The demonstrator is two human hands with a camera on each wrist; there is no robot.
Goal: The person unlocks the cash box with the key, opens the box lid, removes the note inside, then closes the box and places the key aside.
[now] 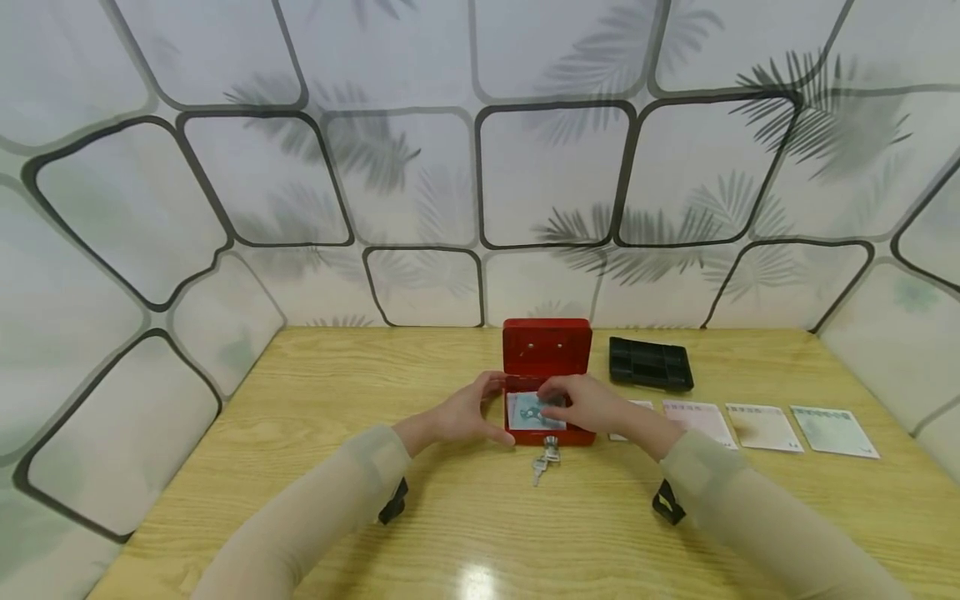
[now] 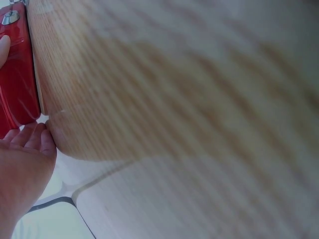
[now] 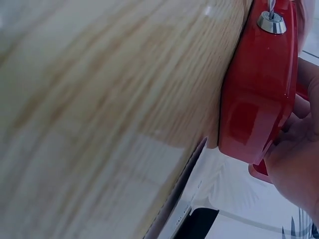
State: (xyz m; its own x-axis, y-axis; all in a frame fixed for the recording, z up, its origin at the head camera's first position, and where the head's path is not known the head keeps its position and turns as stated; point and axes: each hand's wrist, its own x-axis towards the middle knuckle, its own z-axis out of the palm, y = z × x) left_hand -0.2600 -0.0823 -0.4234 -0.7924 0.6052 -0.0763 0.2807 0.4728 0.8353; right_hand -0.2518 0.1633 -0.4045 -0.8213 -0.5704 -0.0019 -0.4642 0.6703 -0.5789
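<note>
A red metal cash box (image 1: 525, 438) stands on the table with its lid (image 1: 547, 354) raised. Bluish and pinkish paper notes (image 1: 534, 412) lie inside it. My left hand (image 1: 463, 412) holds the box's left side, thumb at the front corner and fingers toward the back. My right hand (image 1: 588, 402) reaches over the right rim, its thumb and fingers apart on or just above the notes; some fingertips are hidden. A key (image 1: 539, 469) hangs from the silver lock (image 3: 272, 22) at the front.
A black compartment tray (image 1: 651, 364) lies behind and right of the box. To the right, several printed notes are in a row: a pink one (image 1: 700, 422), a tan one (image 1: 763, 427) and a green one (image 1: 834, 431). A patterned curtain (image 1: 420, 183) surrounds the wooden table (image 1: 360, 367).
</note>
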